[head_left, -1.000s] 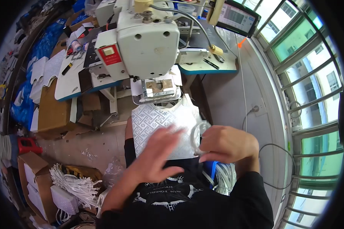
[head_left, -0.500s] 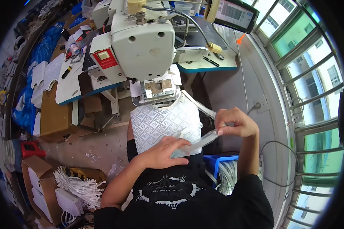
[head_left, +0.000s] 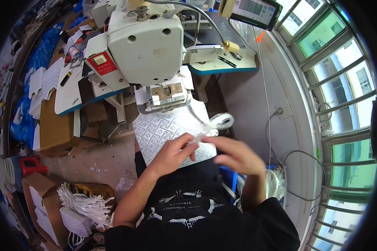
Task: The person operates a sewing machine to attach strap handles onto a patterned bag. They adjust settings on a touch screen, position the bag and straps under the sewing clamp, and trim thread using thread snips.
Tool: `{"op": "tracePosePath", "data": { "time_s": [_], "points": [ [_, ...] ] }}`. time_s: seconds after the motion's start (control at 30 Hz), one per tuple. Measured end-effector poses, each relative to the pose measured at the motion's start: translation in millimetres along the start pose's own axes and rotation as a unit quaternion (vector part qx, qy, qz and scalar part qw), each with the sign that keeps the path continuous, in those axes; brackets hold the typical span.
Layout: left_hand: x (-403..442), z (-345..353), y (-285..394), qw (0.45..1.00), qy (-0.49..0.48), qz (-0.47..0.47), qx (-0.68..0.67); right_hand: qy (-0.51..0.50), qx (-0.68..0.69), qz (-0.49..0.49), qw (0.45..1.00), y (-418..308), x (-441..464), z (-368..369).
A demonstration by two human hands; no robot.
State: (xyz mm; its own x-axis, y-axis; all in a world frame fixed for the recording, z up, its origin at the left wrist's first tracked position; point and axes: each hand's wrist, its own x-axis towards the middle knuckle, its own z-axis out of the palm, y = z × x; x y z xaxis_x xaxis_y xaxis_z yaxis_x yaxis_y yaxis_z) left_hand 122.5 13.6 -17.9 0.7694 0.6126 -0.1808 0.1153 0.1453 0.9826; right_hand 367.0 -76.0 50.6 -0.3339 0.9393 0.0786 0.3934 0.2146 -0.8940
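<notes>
A white panel (head_left: 165, 129) with a silver-grey geometric pattern lies over my lap, below the sewing machine's clamp (head_left: 167, 95). A white strap (head_left: 222, 121) runs from its upper right and curls into a loop. My left hand (head_left: 174, 154) is over the panel's lower part, thumb and fingers pinching part of the white strap near the panel's right side. My right hand (head_left: 238, 154), a little blurred, is just right of it with fingers stretched out and apart. Its fingertips are close to the strap; whether they touch it I cannot tell.
The sewing machine head (head_left: 144, 44) stands directly ahead. Windows with bars (head_left: 339, 121) line the right. A blue crate (head_left: 228, 180) stands beside my right leg. At lower left are an open carton (head_left: 42, 209) and a bundle of white straps (head_left: 86, 205).
The translucent strip stretched between both hands is no longer visible. My right hand has come down and left, its pinch opened. My left hand has moved up to the strap, which now forms a loop.
</notes>
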Motion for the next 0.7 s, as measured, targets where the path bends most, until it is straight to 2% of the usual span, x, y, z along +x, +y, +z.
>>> {"op": "tracePosePath", "data": {
  "time_s": [0.03, 0.07, 0.13, 0.2, 0.23, 0.3, 0.33, 0.4, 0.43, 0.47, 0.6, 0.7],
  "points": [
    [3.9, 8.5, 6.7, 0.999, 0.006, 0.031, 0.021, -0.037, -0.037, 0.011, 0.999, -5.6, 8.4, 15.7],
    [5.9, 12.5, 9.7, 0.997, 0.010, 0.064, 0.043, -0.030, -0.035, 0.014, 0.999, 0.9, 11.3, 18.1],
    [6.1, 10.1, 4.3, 0.997, -0.008, 0.038, 0.063, 0.061, 0.033, 0.022, 0.997, 32.2, 26.5, 10.9],
    [3.6, 4.1, -4.7, 0.995, -0.031, -0.013, 0.098, 0.193, 0.157, 0.042, 0.968, 60.5, 37.4, -9.6],
    [3.2, 0.6, -7.5, 0.994, -0.038, -0.014, 0.099, 0.200, 0.157, 0.044, 0.966, 66.1, 44.0, -23.9],
    [3.6, -6.5, -10.6, 0.993, -0.002, 0.006, 0.117, 0.366, 0.197, 0.001, 0.909, 68.6, 56.2, -43.8],
    [4.4, -8.4, -12.9, 0.992, 0.022, 0.017, 0.124, 0.361, 0.196, 0.002, 0.912, 66.7, 52.3, -38.7],
    [9.7, -8.5, -11.0, 0.990, 0.037, 0.032, 0.131, 0.219, 0.175, 0.045, 0.959, 50.3, 41.6, -14.6],
    [11.6, -7.0, -7.9, 0.988, 0.043, 0.044, 0.144, 0.135, 0.046, 0.038, 0.989, 37.1, 39.3, 2.4],
    [11.5, -5.4, -5.4, 0.985, 0.045, 0.057, 0.158, 0.052, -0.084, 0.030, 0.995, 26.6, 41.0, 16.4],
    [7.8, -0.2, 9.0, 0.980, 0.084, 0.097, 0.155, 0.120, -0.039, 0.007, 0.992, 30.2, 51.1, 27.3],
    [7.7, -1.6, 3.1, 0.977, 0.062, 0.117, 0.167, 0.155, -0.008, 0.019, 0.988, 26.2, 55.4, 20.7]
  ]
}}
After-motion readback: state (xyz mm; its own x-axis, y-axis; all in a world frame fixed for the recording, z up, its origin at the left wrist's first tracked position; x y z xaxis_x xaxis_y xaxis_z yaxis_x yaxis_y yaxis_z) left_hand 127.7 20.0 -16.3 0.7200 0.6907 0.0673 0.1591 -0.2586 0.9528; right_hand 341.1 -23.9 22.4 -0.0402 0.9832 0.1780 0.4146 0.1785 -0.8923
